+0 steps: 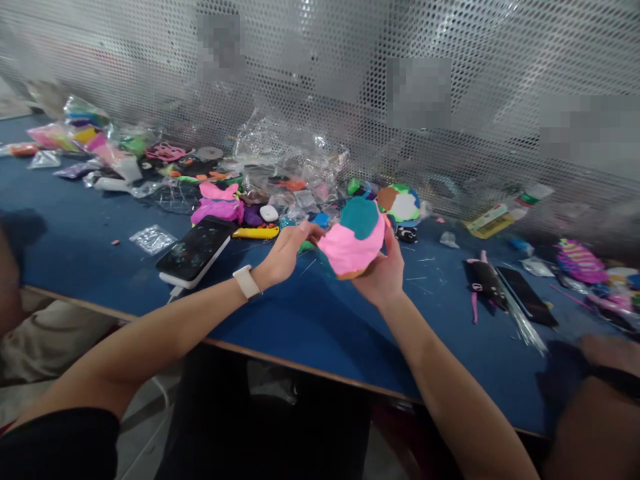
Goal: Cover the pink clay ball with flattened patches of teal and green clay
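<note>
A rounded clay ball (353,247), mostly pink with a teal patch on top and a little brown underneath, is held above the blue table. My right hand (383,277) cups it from below and the right, fingers curled round its far side. At its left edge is my left hand (290,252), thumb and fingers bent against it; the fingertips are partly hidden behind the clay. Beyond it lies another clay piece (400,203) in brown, white, green and blue. A yellow utility knife (256,233) rests left of my left hand.
On the left, a phone (200,250) lies on a white block with a cable. Plastic bags and coloured clay (290,167) line the perforated metal panel (330,80). At right are a black figure (485,283) and thin wires (523,320). Other people's arms (595,413) flank the table.
</note>
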Tool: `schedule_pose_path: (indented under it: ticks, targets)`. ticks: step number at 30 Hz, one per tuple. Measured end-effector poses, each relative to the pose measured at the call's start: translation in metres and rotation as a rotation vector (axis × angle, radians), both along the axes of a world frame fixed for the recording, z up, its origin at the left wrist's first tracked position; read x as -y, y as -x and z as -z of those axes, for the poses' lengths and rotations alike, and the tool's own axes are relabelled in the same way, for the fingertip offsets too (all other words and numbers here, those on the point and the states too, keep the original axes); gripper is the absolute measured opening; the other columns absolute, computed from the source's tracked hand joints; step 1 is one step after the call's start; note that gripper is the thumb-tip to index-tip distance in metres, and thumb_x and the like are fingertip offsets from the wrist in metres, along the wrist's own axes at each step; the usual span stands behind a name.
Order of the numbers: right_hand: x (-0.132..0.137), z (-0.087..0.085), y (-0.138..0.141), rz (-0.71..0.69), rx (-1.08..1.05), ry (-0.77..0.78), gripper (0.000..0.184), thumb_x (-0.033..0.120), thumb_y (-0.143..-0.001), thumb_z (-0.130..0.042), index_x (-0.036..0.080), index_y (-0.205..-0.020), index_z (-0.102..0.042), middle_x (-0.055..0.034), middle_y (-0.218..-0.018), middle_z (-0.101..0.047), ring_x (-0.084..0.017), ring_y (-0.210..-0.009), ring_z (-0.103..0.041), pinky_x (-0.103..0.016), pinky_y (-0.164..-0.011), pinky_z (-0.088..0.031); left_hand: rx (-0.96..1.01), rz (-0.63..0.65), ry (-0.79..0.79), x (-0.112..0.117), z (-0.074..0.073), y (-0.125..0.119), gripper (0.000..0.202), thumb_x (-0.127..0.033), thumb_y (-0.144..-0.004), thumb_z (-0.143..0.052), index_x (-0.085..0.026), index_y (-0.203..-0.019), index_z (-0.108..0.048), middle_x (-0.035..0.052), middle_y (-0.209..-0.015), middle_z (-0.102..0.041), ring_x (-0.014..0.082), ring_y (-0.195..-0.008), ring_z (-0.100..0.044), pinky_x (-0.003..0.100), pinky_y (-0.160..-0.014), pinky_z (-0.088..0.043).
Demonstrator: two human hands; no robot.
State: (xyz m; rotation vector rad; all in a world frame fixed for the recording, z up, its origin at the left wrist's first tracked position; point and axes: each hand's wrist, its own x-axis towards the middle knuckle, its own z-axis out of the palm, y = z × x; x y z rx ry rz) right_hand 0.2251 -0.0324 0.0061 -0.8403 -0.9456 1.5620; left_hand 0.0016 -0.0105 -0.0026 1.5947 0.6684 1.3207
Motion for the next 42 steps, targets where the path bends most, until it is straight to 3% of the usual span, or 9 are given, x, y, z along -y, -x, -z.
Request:
schedule_pose_path:
  ticks: [6, 10, 14, 20, 25, 30, 34, 37, 42]
  targets:
    - [-0.005, -0.005, -0.016, -0.178, 0.163, 0.156, 0.068, 0.093, -0.087, -0.074, 0.027, -0.102, -0.084, -0.0082, -0.091, -0.087, -0.032, -0.098, -0.084, -0.044, -0.094, -0.069, -0.086, -0.129, 0.054, -0.031, 0.0, 0.012, 0.061, -0.066, -0.117, -0.042, -0.02, -0.098, -0.078, 0.0102, -0.095, -0.082, 0.0235, -0.091, -0.077, 0.04, -0.091, -0.063]
    - [-0.007, 0.0, -0.029, -0.465, 0.387, 0.287, 0.092, 0.107, -0.083, -0.064, 0.017, -0.072, -0.081, -0.0101, -0.066, -0.078, -0.021, -0.059, -0.072, -0.032, -0.066, -0.063, -0.569, -0.326, -0.167, -0.039, 0.002, 0.021, 0.014, -0.025, -0.104, -0.063, -0.02, -0.106, -0.075, 0.0096, -0.107, -0.083, 0.0275, -0.102, -0.077, 0.044, -0.099, -0.059]
    - [-0.006, 0.008, -0.03, -0.613, 0.564, 0.351, 0.103, 0.112, -0.085, -0.05, 0.015, -0.073, -0.082, -0.0097, -0.059, -0.074, -0.018, -0.05, -0.063, -0.03, -0.051, -0.052, -0.898, -0.412, -0.346, -0.035, 0.007, 0.02, 0.012, -0.017, -0.1, -0.067, -0.02, -0.109, -0.075, 0.0128, -0.118, -0.083, 0.0355, -0.116, -0.074, 0.053, -0.105, -0.056]
    - [-0.003, 0.01, -0.019, -0.505, 0.662, 0.404, 0.093, 0.11, -0.077, -0.066, 0.019, -0.076, -0.082, -0.0055, -0.062, -0.074, -0.012, -0.045, -0.055, -0.025, -0.039, -0.032, -0.888, -0.4, -0.354, -0.039, 0.014, 0.02, 0.013, -0.016, -0.101, -0.066, -0.021, -0.11, -0.074, 0.0115, -0.116, -0.082, 0.0333, -0.115, -0.074, 0.052, -0.106, -0.058]
    - [0.006, 0.005, -0.014, -0.669, 0.39, 0.282, 0.091, 0.107, -0.08, -0.066, 0.017, -0.082, -0.083, -0.0106, -0.078, -0.083, -0.022, -0.068, -0.078, -0.03, -0.066, -0.061, -0.878, -0.335, -0.354, -0.04, 0.017, 0.02, 0.017, -0.021, -0.098, -0.073, -0.02, -0.115, -0.072, 0.0123, -0.12, -0.08, 0.0335, -0.119, -0.073, 0.053, -0.112, -0.057]
    - [0.017, 0.002, -0.003, -0.745, 0.22, 0.158, 0.08, 0.095, -0.086, -0.073, 0.017, -0.096, -0.086, -0.011, -0.096, -0.088, -0.027, -0.095, -0.085, -0.035, -0.087, -0.065, -0.854, -0.307, -0.365, -0.041, 0.019, 0.02, 0.017, -0.023, -0.101, -0.07, -0.02, -0.118, -0.071, 0.0127, -0.123, -0.078, 0.0326, -0.121, -0.072, 0.053, -0.113, -0.057]
    - [0.017, 0.008, 0.006, -0.636, 0.216, 0.265, 0.057, 0.073, -0.095, -0.084, 0.018, -0.083, -0.083, -0.0082, -0.086, -0.086, -0.021, -0.082, -0.082, -0.03, -0.079, -0.064, -0.839, -0.294, -0.365, -0.046, 0.021, 0.023, 0.016, -0.023, -0.102, -0.07, -0.018, -0.117, -0.071, 0.0139, -0.124, -0.078, 0.0322, -0.12, -0.072, 0.052, -0.113, -0.057]
    - [0.015, 0.012, 0.011, -0.484, 0.204, 0.34, 0.045, 0.056, -0.08, -0.104, 0.019, -0.075, -0.078, -0.0039, -0.075, -0.083, -0.016, -0.065, -0.075, -0.025, -0.066, -0.061, -0.842, -0.283, -0.368, -0.047, 0.022, 0.024, 0.015, -0.023, -0.102, -0.07, -0.019, -0.117, -0.071, 0.0132, -0.123, -0.078, 0.0318, -0.119, -0.072, 0.052, -0.113, -0.057]
    - [0.013, 0.013, 0.016, -0.45, 0.16, 0.36, 0.048, 0.056, -0.07, -0.11, 0.02, -0.07, -0.077, -0.0021, -0.071, -0.081, -0.016, -0.063, -0.073, -0.024, -0.063, -0.06, -0.87, -0.275, -0.366, -0.048, 0.023, 0.023, 0.016, -0.026, -0.104, -0.068, -0.019, -0.118, -0.071, 0.0139, -0.124, -0.078, 0.0327, -0.122, -0.071, 0.052, -0.114, -0.057]
